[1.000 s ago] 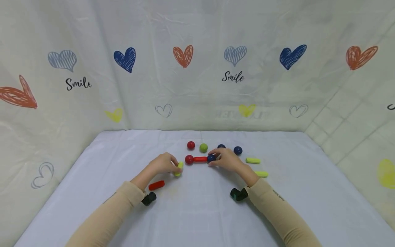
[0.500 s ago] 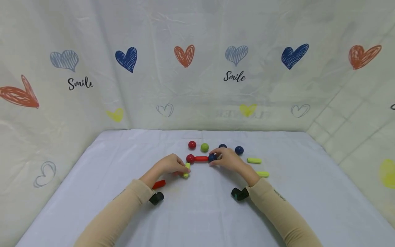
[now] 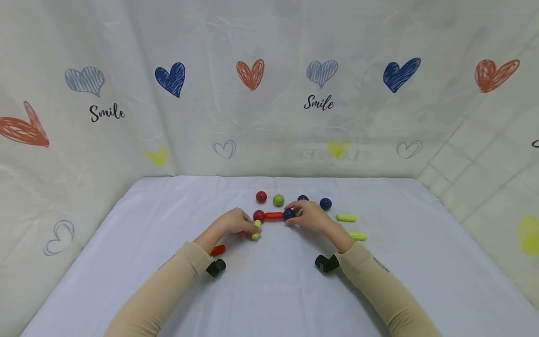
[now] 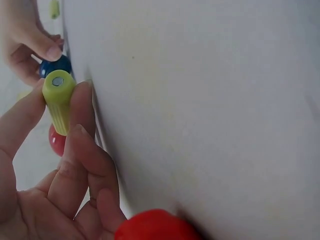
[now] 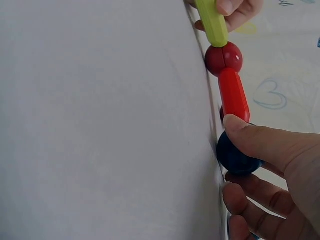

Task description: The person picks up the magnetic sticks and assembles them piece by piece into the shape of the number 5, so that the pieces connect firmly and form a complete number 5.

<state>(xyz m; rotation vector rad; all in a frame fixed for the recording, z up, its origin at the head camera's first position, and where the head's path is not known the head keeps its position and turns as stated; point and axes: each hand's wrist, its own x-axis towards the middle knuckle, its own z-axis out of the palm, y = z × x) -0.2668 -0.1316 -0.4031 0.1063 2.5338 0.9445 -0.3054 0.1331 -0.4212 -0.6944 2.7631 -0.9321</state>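
At the middle of the counter (image 3: 269,285), a short chain of pieces lies between two hands. The left hand (image 3: 236,223) pinches the yellow bar (image 3: 256,230) between thumb and fingers; the right hand (image 3: 313,217) has its grip about the blue ball (image 3: 289,214), thumb on one side and fingers on the other.

Progress: the red ball (image 3: 258,215), the red bar (image 3: 274,216) and the blue ball stand end to end, apparently joined. The yellow bar meets the red ball at its far end, though whether it is attached cannot be told. Remaining apart are the loose red ball (image 3: 261,196), the green ball (image 3: 278,200), two loose blue balls (image 3: 325,203), two loose yellow bars (image 3: 346,217) and the second red bar (image 3: 218,250); the build is judged to be at an early stage.

Orientation: the red bar's long axis runs left to right. The yellow bar's axis runs roughly crosswise to it, near to far, the far end leaning slightly right. Its near end, bearing a small round inset (image 4: 58,81), faces the left wrist camera.
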